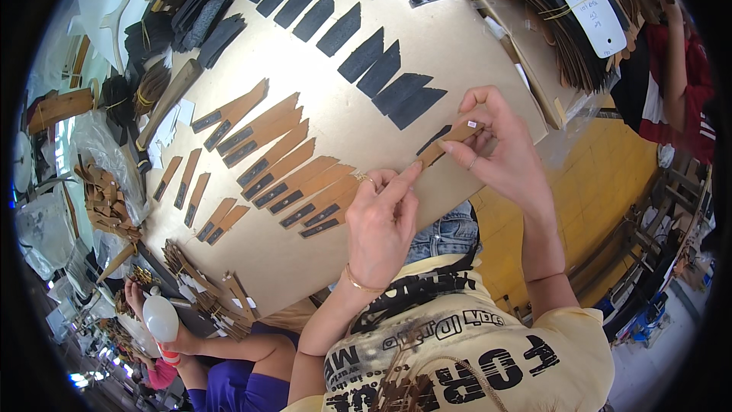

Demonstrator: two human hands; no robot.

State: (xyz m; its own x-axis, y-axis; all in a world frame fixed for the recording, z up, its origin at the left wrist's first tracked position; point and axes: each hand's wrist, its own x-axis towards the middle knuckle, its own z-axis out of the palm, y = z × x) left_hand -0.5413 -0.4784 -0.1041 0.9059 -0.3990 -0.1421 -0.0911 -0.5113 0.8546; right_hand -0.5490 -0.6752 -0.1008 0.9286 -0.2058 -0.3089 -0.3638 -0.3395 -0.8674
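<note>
A brown leather strap piece (pixel 460 133) with a small white tag near its far end is held between my hands above the table's near right edge. My right hand (pixel 499 149) is closed on the tagged end, thumb underneath and fingers curled over. My left hand (pixel 381 217) is closed on the lower end with its fingertips. Along the strap's left side shows a narrow black strip (pixel 435 140); whether it is stuck on, I cannot tell. Left of my left hand lie several tan leather strips (pixel 278 160) with black patches at their ends. Beyond them is a slanting row of black pointed pieces (pixel 339 29).
Bundled brown leather strips (pixel 579 69) with a white label card (pixel 587 9) stand at the far right. A wooden-handled hammer (pixel 169 103) and black bundles (pixel 202 19) crowd the left edge. A co-worker in a purple sleeve (pixel 248 374) sits at lower left, holding a whitish bottle (pixel 161 319).
</note>
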